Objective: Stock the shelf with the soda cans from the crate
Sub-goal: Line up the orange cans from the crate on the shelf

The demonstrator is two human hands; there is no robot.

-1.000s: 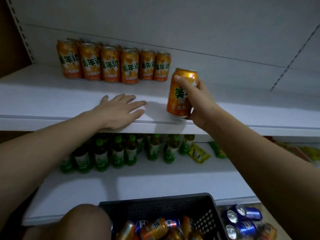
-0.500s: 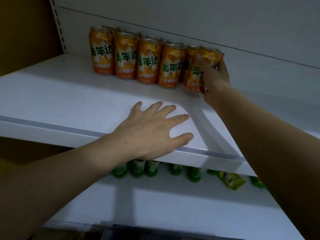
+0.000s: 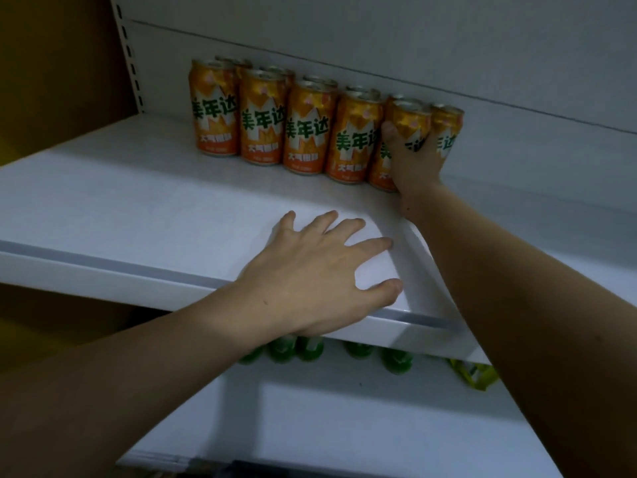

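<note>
Right hand: your right hand (image 3: 412, 160) is at the back of the shelf (image 3: 138, 201), fingers wrapped round the can (image 3: 401, 143), thumb on its left side.
Can: it stands upright on the shelf, last in the front line, touching the can to its left; one more orange can (image 3: 446, 129) peeks out just behind and to its right.
Row: the row (image 3: 286, 122) runs along the back panel (image 3: 379, 32), orange cans with green lettering, front cans upright and shoulder to shoulder, tops of a second line showing behind them.
Left hand: your left hand (image 3: 320, 270) lies flat on the shelf near its front edge, fingers spread and straight, holding nothing, well apart from the cans.
Arms: both forearms reach in from below, the right one crossing over the shelf's front lip.
Shelf: white, with bare space left of the row and between the row and your left hand.
Upright: a slotted post (image 3: 129, 53) stands at the shelf's back left corner.
Below: green bottles (image 3: 300, 348) show under the front edge on the lower shelf (image 3: 344, 419), only their upper parts visible, and a yellow packet (image 3: 477, 374) lies to their right.
Crate: a dark strip at the bottom edge is too little to identify.
</note>
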